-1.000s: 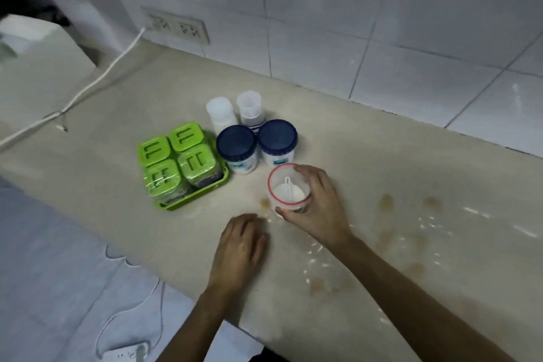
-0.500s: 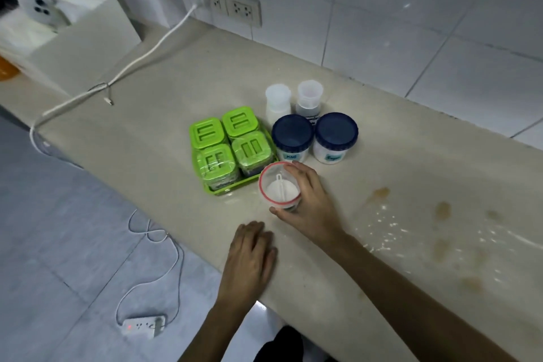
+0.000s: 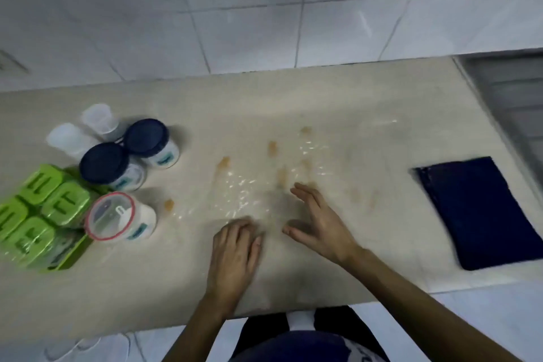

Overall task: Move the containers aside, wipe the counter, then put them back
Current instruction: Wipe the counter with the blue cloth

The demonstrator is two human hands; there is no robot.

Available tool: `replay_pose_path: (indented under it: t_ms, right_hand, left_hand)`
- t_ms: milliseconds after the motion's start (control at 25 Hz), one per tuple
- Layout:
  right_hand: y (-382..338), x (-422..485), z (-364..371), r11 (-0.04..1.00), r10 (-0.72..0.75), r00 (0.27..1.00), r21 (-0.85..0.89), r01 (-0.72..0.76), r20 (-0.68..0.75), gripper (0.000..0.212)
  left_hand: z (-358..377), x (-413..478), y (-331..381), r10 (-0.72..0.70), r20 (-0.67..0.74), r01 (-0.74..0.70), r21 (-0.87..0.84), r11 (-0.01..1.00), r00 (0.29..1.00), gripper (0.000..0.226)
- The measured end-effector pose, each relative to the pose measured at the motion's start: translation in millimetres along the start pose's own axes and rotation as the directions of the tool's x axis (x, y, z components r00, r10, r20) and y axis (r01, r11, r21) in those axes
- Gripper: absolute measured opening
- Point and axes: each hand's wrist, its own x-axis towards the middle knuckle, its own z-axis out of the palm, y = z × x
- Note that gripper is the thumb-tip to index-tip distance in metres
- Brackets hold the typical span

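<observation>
My left hand (image 3: 235, 256) lies palm down on the counter (image 3: 367, 114) near its front edge, fingers loosely curled against the surface and holding nothing. My right hand (image 3: 320, 220) is just beside it, to the right, fingers spread and extended, empty; I cannot tell whether it touches the surface or hangs slightly above it.

The containers stand grouped at the left end of the counter:
- A green tray (image 3: 69, 258) with green-lidded boxes (image 3: 66, 203) sits at the far left, partly cut off by the frame edge.
- A red-rimmed tub (image 3: 117, 220) with a clear lid stands touching or just beside the tray, on its right.
- Two jars with dark blue lids (image 3: 104, 163) (image 3: 145, 137) stand behind the tub, close together.
- Two small translucent cups (image 3: 66, 138) (image 3: 98, 116) stand behind the jars, nearest the tiled wall (image 3: 264, 9).

The middle of the counter, directly beyond my fingertips, carries several brown stains (image 3: 224, 161) and scattered wet, glistening patches (image 3: 241, 185).

A folded dark blue cloth (image 3: 482, 211) lies flat on the right part of the counter, well apart from both hands.
</observation>
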Motion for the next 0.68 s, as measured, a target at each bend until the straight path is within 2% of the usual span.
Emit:
replay_pose_path:
  t_ms: [200, 360, 520, 680]
  right_hand:
    - [75, -80, -72, 0.978, 0.198, 0.973, 0.086, -0.188, -0.121, 0.076]
    - [127, -121, -122, 0.967, 0.250, 0.947, 0.011, -0.253, -0.204, 0.068]
    - [183, -147, -160, 0.917, 0.203, 0.921, -0.265, -0.298, -0.331, 0.053]
    - [224, -147, -183, 0.746, 0.342, 0.912, -0.526, -0.409, -0.224, 0.064]
  left_hand:
    - [53, 43, 112, 0.226, 0.075, -0.227, 0.014, 0.974, 0.971, 0.037]
    - [90, 64, 193, 0.358, 0.086, -0.358, -0.010, 0.934, 0.930, 0.032]
    - [120, 79, 246, 0.424, 0.101, -0.423, -0.029, 0.906, 0.900, 0.029]
    - [129, 79, 251, 0.410, 0.127, -0.410, -0.025, 0.912, 0.903, 0.029]
